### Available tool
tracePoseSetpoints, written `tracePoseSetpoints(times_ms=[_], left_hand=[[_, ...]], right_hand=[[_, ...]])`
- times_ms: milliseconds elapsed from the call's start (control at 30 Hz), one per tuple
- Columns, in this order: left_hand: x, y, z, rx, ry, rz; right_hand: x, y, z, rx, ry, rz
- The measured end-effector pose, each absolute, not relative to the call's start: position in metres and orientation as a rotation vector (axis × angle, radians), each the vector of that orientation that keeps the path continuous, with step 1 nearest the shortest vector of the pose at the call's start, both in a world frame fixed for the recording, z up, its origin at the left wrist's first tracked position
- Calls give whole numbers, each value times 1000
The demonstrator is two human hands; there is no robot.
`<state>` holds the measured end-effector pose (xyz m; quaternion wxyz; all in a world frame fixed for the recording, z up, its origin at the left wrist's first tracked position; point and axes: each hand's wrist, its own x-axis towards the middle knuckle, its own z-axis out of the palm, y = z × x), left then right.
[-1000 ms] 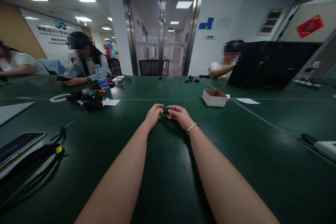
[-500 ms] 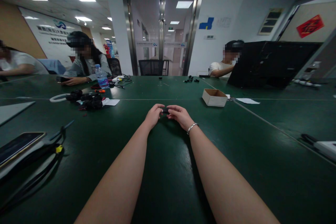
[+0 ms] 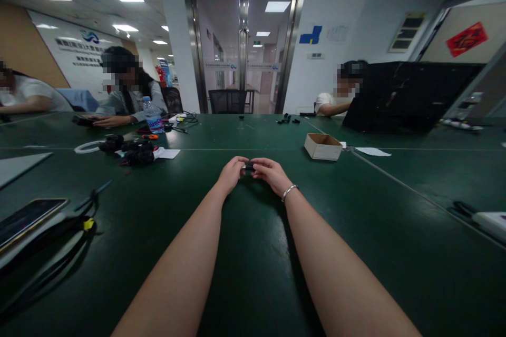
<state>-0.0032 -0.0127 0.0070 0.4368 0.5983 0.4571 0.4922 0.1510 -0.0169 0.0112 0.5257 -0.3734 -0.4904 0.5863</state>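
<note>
Almost nothing has shifted since the earlier frames: both hands sit in the same spot, fingertips pinched on the same small black part; only the seated person at the far left corner has moved a dark phone (image 3: 82,120) a little leftward along the table.

Left to right along the green table (image 3: 253,274):
- Near left edge: a phone (image 3: 27,218) lying flat, screen up, black straps (image 3: 59,242) with a yellow tag beside it.
- Far left: a white ring (image 3: 87,147), then a heap of black parts (image 3: 132,151) on white paper, a water bottle (image 3: 153,116) behind them near another person's hands.
- Centre, well in from the near edge: left hand (image 3: 230,175), fingers curled narrow, tips closed on the small black part (image 3: 249,167). The part is held between both hands, just above or on the table surface; cannot tell which.
- Right hand (image 3: 269,172), fingers likewise curled in, gripping the other end of the part; a silver bracelet (image 3: 289,191) on its wrist.
- Right of centre, toward the far edge: an open cardboard box (image 3: 323,146), a paper sheet (image 3: 372,152) just beyond it.
- Far right corner: a black case (image 3: 407,96), another person seated behind it.
- Near right edge: a white object (image 3: 490,221), partly cut off.
</note>
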Motion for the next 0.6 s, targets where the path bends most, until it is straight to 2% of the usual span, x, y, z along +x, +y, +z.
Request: tracePoseSetpoints(times_ms=[600], left_hand=[[-3, -14, 8, 1447, 1069, 1233]], right_hand=[[151, -18, 13, -891, -1162, 1409]])
